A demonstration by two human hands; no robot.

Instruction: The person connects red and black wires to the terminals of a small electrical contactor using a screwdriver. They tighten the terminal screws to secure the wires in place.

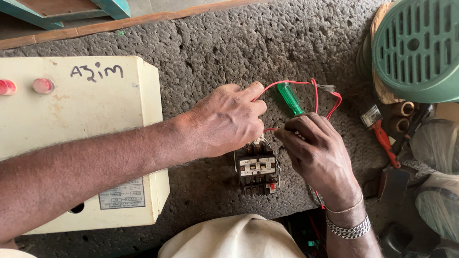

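The right hand held a green-handled screwdriver in a closed grip, its long axis slanting down toward the contactor on the bench. The left hand, just above the contactor, pinched the red wire.

Translucent glossy green plastic screwdriver handle, red plastic-sheathed wire, rough pitted grey slab (stone-like), matt cream-painted box
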